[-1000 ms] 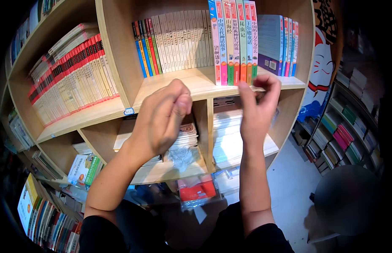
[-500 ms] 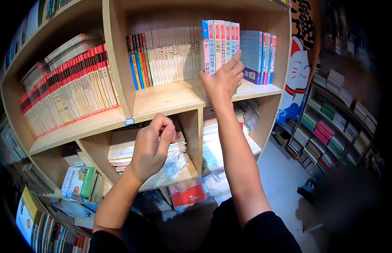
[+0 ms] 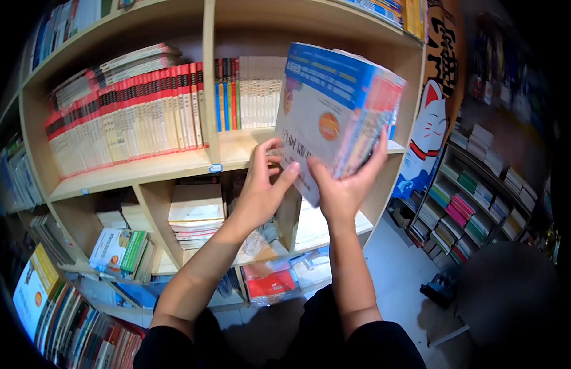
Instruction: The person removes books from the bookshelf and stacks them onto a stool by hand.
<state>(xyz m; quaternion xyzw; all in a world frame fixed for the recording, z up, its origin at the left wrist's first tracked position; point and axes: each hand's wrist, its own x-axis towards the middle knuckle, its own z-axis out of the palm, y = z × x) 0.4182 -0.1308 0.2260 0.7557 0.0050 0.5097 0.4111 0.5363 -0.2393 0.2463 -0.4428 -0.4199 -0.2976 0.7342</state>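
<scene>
A bundle of paperback books (image 3: 325, 104) is tilted in front of the shelf, off its board. Its grey front cover has a blue band and an orange round badge; coloured spines face right. My right hand (image 3: 347, 187) grips the bundle from below, thumb on the cover and fingers along the spines. My left hand (image 3: 264, 184) is at the lower left edge, its thumb over the cover and its fingers curled at the edge. Part of the left fingers' contact is hard to see.
Red-topped books (image 3: 131, 123) fill the left compartment. Pale books (image 3: 261, 92) stand behind the bundle. Below lie stacked books (image 3: 196, 212) and a crumpled clear plastic wrap (image 3: 261, 237). A dark round seat (image 3: 507, 295) and another bookshelf (image 3: 476, 197) are at right.
The bundle of books has come off the shelf towards me in my right hand and turned, so its front cover shows. My left hand has moved up and right to its edge. The view has shifted.
</scene>
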